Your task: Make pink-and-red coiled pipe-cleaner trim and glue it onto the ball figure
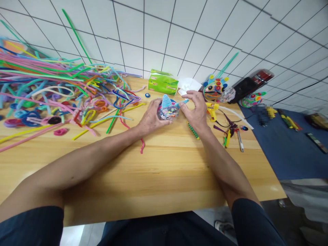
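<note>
My left hand (151,118) is wrapped round the left side of a small clear round container (167,114) filled with colourful bits. On top of it stands a light blue cone of coiled pipe cleaner (166,101). At its right side my right hand (196,108) pinches a light blue pipe cleaner piece (183,102) between thumb and finger. The piece touches or nearly touches the container's rim; I cannot tell which. Beneath my right wrist lies a green and black utility knife (193,130). A yellow glue gun (212,112) rests just right of that hand.
A heap of pipe cleaners (51,85) covers the table's left side. Behind my hands stand a green tissue pack (163,82) and a white tissue (189,85). Decorated pieces (215,88), a dark bottle (247,87) and a pen (240,140) lie to the right. A blue button (147,95) sits left.
</note>
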Demonstrator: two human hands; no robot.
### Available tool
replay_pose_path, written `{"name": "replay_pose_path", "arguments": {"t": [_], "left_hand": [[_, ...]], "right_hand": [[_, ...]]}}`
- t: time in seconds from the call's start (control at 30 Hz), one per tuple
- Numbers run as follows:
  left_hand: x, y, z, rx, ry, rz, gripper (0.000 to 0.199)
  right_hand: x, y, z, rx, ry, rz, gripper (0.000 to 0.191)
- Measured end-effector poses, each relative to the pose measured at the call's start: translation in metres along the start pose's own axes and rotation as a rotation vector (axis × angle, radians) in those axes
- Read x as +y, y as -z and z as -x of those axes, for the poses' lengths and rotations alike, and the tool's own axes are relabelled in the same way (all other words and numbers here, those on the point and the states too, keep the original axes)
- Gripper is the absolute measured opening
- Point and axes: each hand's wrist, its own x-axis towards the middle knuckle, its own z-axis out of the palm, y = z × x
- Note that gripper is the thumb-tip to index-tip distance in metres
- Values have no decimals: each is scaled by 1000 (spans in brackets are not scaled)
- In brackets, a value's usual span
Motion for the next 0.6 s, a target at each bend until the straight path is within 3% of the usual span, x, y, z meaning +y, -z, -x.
{"name": "replay_pose_path", "arguments": {"t": [0.13, 0.6], "left_hand": [[5, 1, -2, -31, -17, -14, 97], [6, 2, -2, -92, -58, -10, 98]], "right_hand": [[-8, 7, -4, -109, 47, 71, 5], [-13, 9, -4, -244, 155, 114, 11]]}}
